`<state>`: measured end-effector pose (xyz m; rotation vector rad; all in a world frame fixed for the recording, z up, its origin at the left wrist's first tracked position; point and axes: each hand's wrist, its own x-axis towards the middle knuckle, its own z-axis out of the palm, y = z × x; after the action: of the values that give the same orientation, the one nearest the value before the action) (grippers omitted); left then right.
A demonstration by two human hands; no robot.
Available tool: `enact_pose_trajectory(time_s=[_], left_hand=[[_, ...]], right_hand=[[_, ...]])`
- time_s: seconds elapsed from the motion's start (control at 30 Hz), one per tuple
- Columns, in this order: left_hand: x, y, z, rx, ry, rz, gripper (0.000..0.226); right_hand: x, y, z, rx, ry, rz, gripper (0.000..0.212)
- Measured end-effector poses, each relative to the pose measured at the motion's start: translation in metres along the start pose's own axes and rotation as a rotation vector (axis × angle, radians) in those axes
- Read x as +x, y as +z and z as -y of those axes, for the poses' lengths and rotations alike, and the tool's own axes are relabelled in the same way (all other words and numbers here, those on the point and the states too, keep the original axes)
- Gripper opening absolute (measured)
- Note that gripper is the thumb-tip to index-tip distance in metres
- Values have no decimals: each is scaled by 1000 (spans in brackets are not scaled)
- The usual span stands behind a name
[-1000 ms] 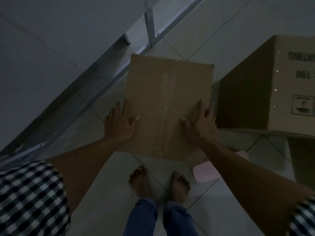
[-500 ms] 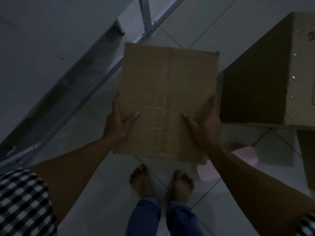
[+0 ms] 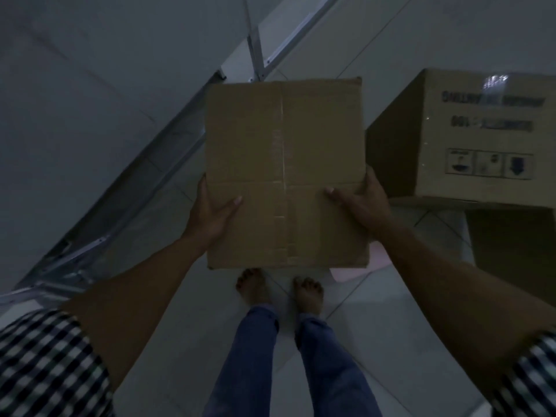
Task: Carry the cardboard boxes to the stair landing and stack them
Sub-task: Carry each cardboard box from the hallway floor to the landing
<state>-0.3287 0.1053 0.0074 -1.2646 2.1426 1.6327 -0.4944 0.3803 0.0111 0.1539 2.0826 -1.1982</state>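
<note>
A plain brown cardboard box (image 3: pixel 285 164) with a taped seam is held up in front of me, above the tiled floor. My left hand (image 3: pixel 210 215) grips its left side with the thumb on top. My right hand (image 3: pixel 364 203) grips the right side the same way. A larger printed cardboard box (image 3: pixel 481 139) stands to the right, on top of another dark box (image 3: pixel 511 245) below it. The room is dim.
A metal frame with rails (image 3: pixel 168 164) runs diagonally along the wall (image 3: pixel 90 100) on the left. A pink flat object (image 3: pixel 352 269) lies on the floor (image 3: pixel 186 341) under the held box. My bare feet (image 3: pixel 279 290) stand just below the box.
The box has risen from the floor and come closer to me. Both hands have shifted from lying flat on its top to gripping its sides.
</note>
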Motion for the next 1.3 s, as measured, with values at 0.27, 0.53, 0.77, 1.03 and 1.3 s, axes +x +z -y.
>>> enact_pose_trajectory(time_s=[0.27,0.53,0.77,1.03,1.3], left_hand=[[-149,-59,-85,-133,26,-73,98],[-291,-98,-119,-272,54,-261,93],[-375,-140,-110,-324,96,-488,76],[-496,-184,-48,-494,102,-731,78],[-663,-191,44,-599,13,-1031,78]], right_hand=[[-131,-54,102,9,-171,106,100],[-225,-68,175,-85,-393,260,86],[-271,-27,215,-185,-480,410,106],[-352,63,241,-298,-635,605,93],[-494,156,212,-443,-707,889,103]])
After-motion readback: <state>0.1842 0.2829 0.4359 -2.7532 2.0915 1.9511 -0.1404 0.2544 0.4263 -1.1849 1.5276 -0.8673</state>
